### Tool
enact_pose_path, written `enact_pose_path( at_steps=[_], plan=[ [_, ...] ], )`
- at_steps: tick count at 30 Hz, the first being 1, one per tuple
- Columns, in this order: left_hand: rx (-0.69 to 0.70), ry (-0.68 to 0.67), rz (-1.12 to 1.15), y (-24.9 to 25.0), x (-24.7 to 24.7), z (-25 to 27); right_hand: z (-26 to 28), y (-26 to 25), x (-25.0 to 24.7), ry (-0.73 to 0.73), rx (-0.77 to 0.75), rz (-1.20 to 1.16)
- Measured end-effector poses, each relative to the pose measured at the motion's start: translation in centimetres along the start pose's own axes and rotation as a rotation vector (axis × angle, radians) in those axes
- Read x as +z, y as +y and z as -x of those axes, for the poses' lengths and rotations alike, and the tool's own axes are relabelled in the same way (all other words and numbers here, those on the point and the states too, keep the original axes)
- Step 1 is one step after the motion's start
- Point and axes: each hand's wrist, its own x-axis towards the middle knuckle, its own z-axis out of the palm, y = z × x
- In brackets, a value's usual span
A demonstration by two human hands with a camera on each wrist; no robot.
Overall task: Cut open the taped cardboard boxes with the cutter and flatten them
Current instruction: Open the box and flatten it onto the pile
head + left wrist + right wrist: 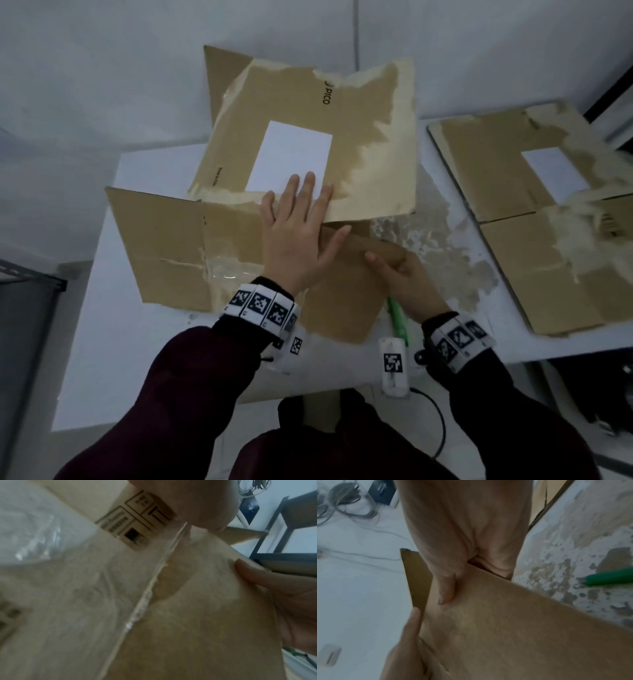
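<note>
Left hand [301, 233] flat, fingers straight and spread, pressing the corrugated brown cardboard box [308, 144] onto the white worktop [102, 342]. Right hand [407, 281] pinching a smooth flap [346, 294], thumb on top. Green plastic cutter [399, 323] beside it; flattened box [534, 219] well apart.

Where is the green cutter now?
In the head view, the green cutter lies on the white table, near its front edge, just beside the right hand and the cardboard flap.

Brown box [301, 144] cut open, flaps splayed, white label on top, mid-table. Second box [534, 219] flattened at right. Green cutter [397, 318] lying near the first.
</note>
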Motion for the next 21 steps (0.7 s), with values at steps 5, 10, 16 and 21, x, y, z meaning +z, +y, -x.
enact_pose_path(
  at_steps=[5, 10, 16, 21],
  plan=[
    [-0.038, -0.083, -0.038, 0.7, 1.2, 0.3, 0.5, 0.5, -0.4, 0.084, -0.036, 0.052],
    [-0.101, -0.227, 0.03, -1.1, 3.7, -0.3, -2.7, 1.6, 0.5, 0.308, -0.13, 0.383],
    [-0.19, -0.556, 0.066, -5.0, 8.8, 3.4, -6.5, 3.4, 3.0, 0.467, -0.173, 0.571],
    [-0.21, -0.782, 0.069, -7.2, 10.9, 5.9, -7.0, 7.3, 3.9, 0.246, -0.057, 0.96]
  ],
)
